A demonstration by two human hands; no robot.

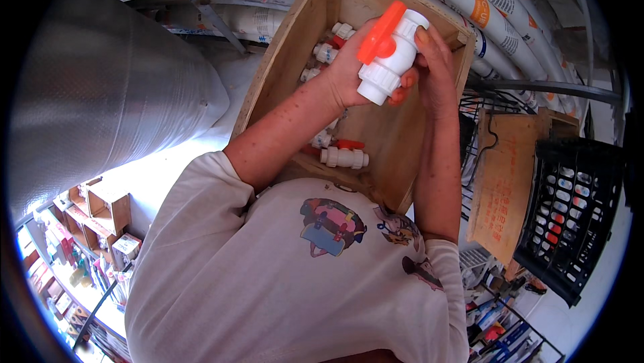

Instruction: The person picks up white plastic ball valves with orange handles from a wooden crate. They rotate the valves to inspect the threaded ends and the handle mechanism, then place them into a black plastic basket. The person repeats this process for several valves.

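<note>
A white plastic ball valve with an orange-red lever handle is held up over a wooden box. My left hand wraps around the valve from below, its fingertips showing on the far side. The thumb of my right hand presses near the valve's upper end; its other fingers are partly hidden behind. Inside the box, along its left side, lie several similar white valves, some with red handles. One valve rests at the box's near end. My left forearm hides part of the others.
Long white wrapped pipes lie on a metal rack behind the box. A large roll of silvery sheeting stands at left. To the right are a wooden crate and a black plastic basket. Shelves with small wooden boxes stand lower left.
</note>
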